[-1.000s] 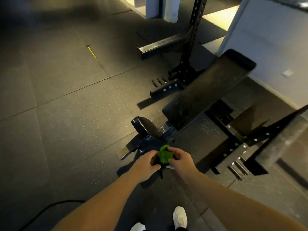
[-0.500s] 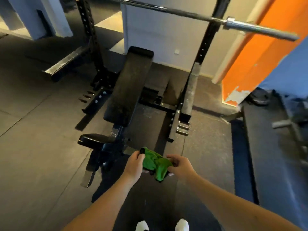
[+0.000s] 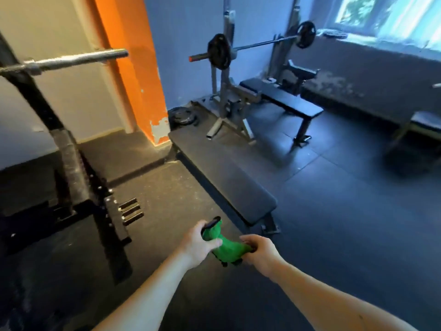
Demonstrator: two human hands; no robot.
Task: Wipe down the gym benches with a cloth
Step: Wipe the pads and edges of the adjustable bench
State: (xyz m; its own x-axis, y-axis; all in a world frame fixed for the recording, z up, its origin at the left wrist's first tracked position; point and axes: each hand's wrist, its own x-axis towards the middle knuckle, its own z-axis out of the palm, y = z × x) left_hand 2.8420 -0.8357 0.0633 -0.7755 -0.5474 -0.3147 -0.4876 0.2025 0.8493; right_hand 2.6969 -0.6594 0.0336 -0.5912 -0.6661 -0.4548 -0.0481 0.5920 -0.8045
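The left hand (image 3: 199, 244) has its fingers curled round one end of the green cloth (image 3: 225, 248), and the right hand (image 3: 260, 253) grips the other end, so the bunched cloth hangs stretched between them in the air over the floor (image 3: 334, 223), touching no bench. A small dark thing (image 3: 211, 224) sticks up at the top of the left hand's grip; what it is I cannot tell. The near bench (image 3: 222, 173) lies at 12 o'clock from the hands, its flat pad running away toward 11, its near end just beyond the cloth. A rack (image 3: 68, 161) with a barbell (image 3: 71, 59) stands at 9 to 10 o'clock, and a far bench (image 3: 286, 101) sits under a loaded bar at 1 o'clock. The step looks like readying the cloth on the approach to the near bench, with no wiping begun there. Next, one hand should probably let go, and the other press the cloth flat on the pad's near end and sweep along its length.
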